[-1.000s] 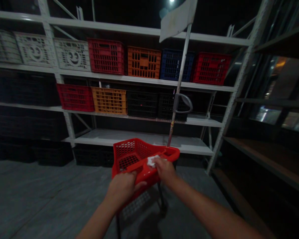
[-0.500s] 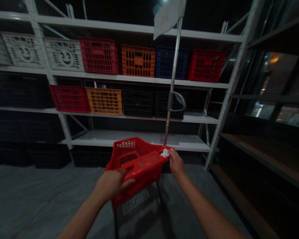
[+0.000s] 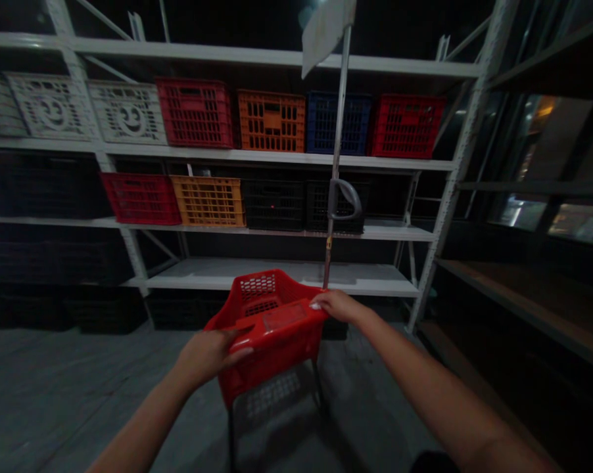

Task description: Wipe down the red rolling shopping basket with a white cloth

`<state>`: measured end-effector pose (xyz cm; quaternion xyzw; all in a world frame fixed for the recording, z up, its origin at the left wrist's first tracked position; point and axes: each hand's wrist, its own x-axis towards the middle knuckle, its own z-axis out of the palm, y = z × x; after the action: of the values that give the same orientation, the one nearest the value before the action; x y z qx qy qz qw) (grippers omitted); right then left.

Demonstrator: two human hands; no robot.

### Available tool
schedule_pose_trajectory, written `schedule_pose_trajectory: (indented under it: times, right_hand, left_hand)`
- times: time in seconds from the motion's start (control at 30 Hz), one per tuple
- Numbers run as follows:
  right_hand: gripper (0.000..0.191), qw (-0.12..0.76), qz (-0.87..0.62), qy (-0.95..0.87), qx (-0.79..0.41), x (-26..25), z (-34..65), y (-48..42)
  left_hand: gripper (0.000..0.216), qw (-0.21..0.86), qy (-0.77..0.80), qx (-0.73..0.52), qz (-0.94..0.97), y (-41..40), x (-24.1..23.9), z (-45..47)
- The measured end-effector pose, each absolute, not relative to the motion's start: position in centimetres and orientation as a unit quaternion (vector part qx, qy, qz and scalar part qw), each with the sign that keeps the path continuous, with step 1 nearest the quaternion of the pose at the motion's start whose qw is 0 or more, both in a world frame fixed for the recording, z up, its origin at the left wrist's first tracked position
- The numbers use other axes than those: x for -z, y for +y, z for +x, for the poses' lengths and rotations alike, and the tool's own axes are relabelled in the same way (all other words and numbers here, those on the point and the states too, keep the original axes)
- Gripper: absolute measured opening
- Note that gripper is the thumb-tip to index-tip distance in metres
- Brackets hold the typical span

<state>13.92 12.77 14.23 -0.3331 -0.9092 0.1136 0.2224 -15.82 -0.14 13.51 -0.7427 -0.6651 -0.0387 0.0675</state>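
A red plastic shopping cart (image 3: 277, 351) stands in front of me on dark legs, its basket open at the top. My left hand (image 3: 205, 355) is closed round the left part of its handle edge, thumb on the near side. On the right part of the handle rests my right hand (image 3: 342, 306), fingers pinched on a crumpled white tissue (image 3: 315, 305). Most of the tissue is hidden under the fingers; whether it is paper or cloth I cannot tell. From the cart's right corner a metal pole (image 3: 340, 125) rises, carrying a grey loop handle (image 3: 350, 200) and a white sign (image 3: 326, 33).
Behind the cart runs a white metal rack (image 3: 277, 156) with red, orange, blue, black and white crates, such as an orange crate (image 3: 271, 121) on the upper shelf. Dark shelving (image 3: 513, 302) borders the right side. The floor (image 3: 79, 394) is grey concrete.
My right hand has slid left along the cart's handle with the white tissue, which now shows less. The left hand keeps its grip. The view has shifted slightly.
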Motion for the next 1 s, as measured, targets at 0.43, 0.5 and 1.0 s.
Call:
schedule_pose_trajectory:
  times: [0.43,0.5,1.0]
  right_hand:
    - [0.023,0.215,-0.562,-0.797,-0.062,-13.3,7.9,10.8]
    - [0.024,0.229,-0.571,-0.785,-0.08,-13.6,6.4,11.1]
    - [0.033,0.337,-0.288,-0.897,0.001,-10.2,16.9,10.4]
  left_hand:
    - [0.064,0.087,-0.629,0.059,-0.77,0.2,-12.7,-16.7]
    - [0.064,0.089,-0.626,0.06,-0.772,0.3,-12.7,-16.7]
    - [0.058,0.054,-0.618,0.103,-0.777,-0.1,-12.5,-19.6]
